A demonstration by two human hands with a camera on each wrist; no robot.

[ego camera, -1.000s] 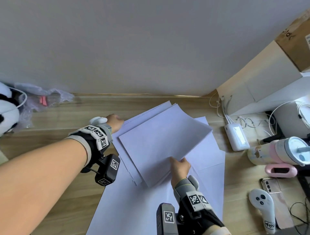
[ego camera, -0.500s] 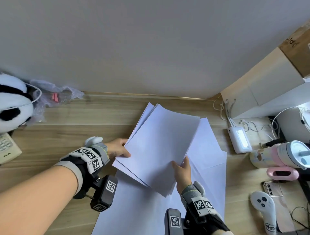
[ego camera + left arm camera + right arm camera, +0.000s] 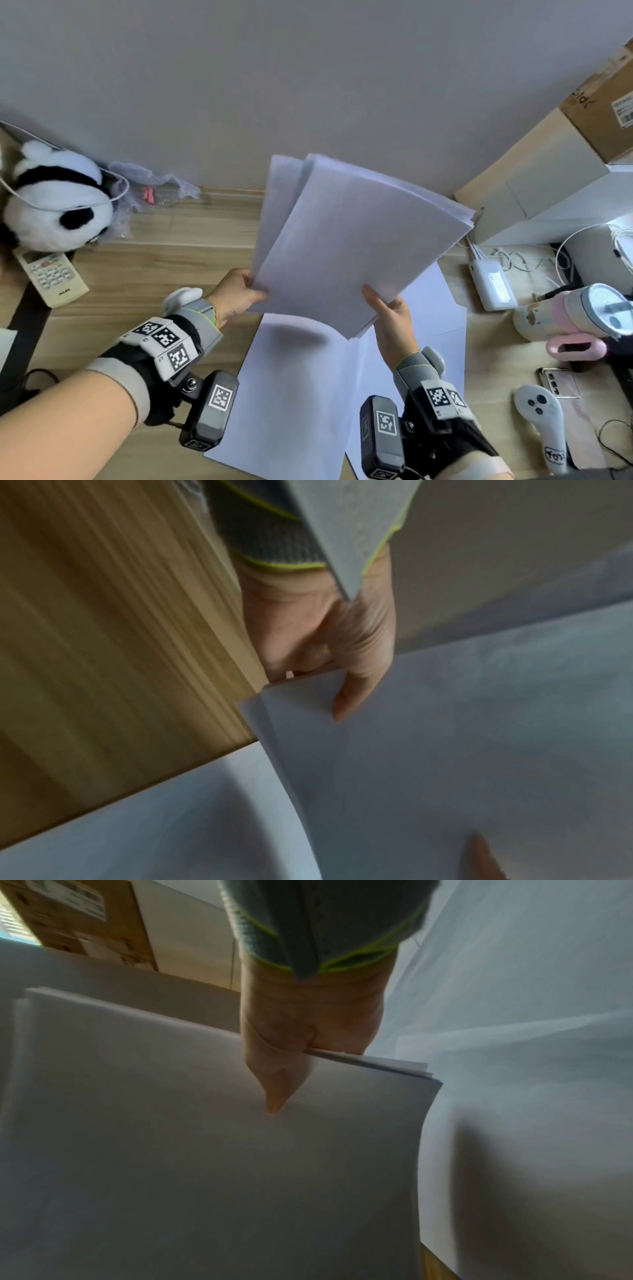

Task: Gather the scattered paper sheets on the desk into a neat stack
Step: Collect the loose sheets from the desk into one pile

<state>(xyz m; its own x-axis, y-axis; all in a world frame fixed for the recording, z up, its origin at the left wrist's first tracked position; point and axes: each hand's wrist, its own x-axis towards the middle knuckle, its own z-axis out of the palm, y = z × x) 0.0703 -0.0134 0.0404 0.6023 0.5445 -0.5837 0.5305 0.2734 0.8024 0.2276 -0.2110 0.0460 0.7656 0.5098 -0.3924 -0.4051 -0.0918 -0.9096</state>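
While the bundle of paper sheets (image 3: pixel 346 246) hangs tilted above the worktop (image 3: pixel 164 260), the left hand (image 3: pixel 236 296) pinches its near-left corner and the right hand (image 3: pixel 394 318) pinches its near-right corner, each grip thumb-on-top. More loose sheets (image 3: pixel 298 394) lie flat below. The bundle's edges look fanned, so a slack pinch could let sheets slide out

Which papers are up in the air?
The bundle of sheets, pinched by the left hand and right hand. The other sheets lie flat on the desk.
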